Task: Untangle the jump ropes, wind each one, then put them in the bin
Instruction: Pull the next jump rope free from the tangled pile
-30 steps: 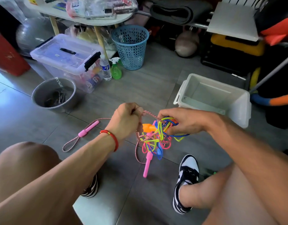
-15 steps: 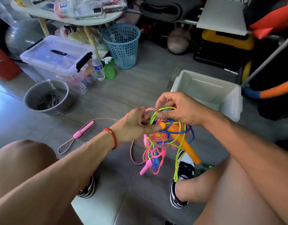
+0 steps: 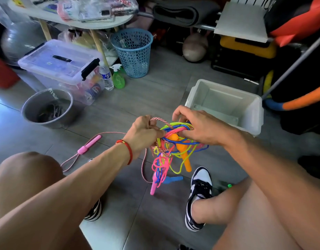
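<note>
a: while the left hand [image 3: 143, 131] pinches a loop of the pink-and-white braided cord rope [image 3: 160, 120], what's the step?

b: untangling. the right hand [image 3: 200, 128] grips the knot of thin plastic ropes [image 3: 170, 152] just beside it. next, i'd judge, ease that loop out.

a: count?

b: four ropes, i think: braided, green, blue, pink. one empty white plastic bin [image 3: 252, 112] beyond the right hand.

Tangle of jump ropes [image 3: 173, 141] is looking like glossy smooth plastic cord, except one pink-white rope [image 3: 156, 120] showing a twisted woven texture. Handles [image 3: 182, 150] are reading as smooth matt plastic. Bin [image 3: 252, 112] is showing translucent white plastic. Floor [image 3: 146, 98] is looking like matt grey tile.
</note>
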Tool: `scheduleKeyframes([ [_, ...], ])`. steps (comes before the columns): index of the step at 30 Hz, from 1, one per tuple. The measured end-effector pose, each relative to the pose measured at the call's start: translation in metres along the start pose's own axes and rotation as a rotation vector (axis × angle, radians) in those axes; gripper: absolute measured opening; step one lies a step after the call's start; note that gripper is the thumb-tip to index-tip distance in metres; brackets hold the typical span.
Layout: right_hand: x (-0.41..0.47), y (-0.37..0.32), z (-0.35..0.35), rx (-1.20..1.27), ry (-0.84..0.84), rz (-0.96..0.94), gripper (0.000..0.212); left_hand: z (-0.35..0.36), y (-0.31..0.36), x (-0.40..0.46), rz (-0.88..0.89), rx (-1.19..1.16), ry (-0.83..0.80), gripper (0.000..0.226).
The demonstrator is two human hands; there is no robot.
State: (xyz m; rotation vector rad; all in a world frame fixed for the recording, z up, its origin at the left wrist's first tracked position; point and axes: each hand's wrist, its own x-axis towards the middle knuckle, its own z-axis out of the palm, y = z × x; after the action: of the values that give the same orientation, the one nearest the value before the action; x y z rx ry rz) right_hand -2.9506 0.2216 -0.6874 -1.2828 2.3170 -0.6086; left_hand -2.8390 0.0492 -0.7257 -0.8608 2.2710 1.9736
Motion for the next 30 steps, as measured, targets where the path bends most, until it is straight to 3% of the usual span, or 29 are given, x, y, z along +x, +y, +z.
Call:
scheduleKeyframes([
  [2,0.001,-0.001,0.0,0.03,0.007,-0.007,0.029,-0.001,0.001,0.0,-0.014,-0.091,-0.008,0.04],
  [7,0.003,0.002,0.002,0.407,-0.086,0.045,0.042,-0.005,0.004,0.002,0.056,-0.155,-0.008,0.035],
  [12,0.008,0.006,0.001,-0.009,0.068,-0.053,0.029,-0.002,0.001,0.003,0.092,0.01,-0.03,0.04],
  [17,0.006,0.005,-0.002,0.019,0.143,-0.159,0.032,-0.003,0.005,-0.003,0.118,0.021,-0.115,0.059],
  [20,0.001,0.001,-0.002,0.025,0.183,-0.143,0.039,0.0,0.006,-0.003,0.163,0.04,-0.041,0.04],
  [26,-0.002,-0.005,-0.007,-0.007,0.099,-0.084,0.037,0.003,0.003,0.006,0.182,0.263,0.173,0.04],
  [30,-0.003,-0.003,-0.006,0.165,0.005,-0.021,0.038,0.006,0.001,0.005,0.22,0.308,0.237,0.037],
])
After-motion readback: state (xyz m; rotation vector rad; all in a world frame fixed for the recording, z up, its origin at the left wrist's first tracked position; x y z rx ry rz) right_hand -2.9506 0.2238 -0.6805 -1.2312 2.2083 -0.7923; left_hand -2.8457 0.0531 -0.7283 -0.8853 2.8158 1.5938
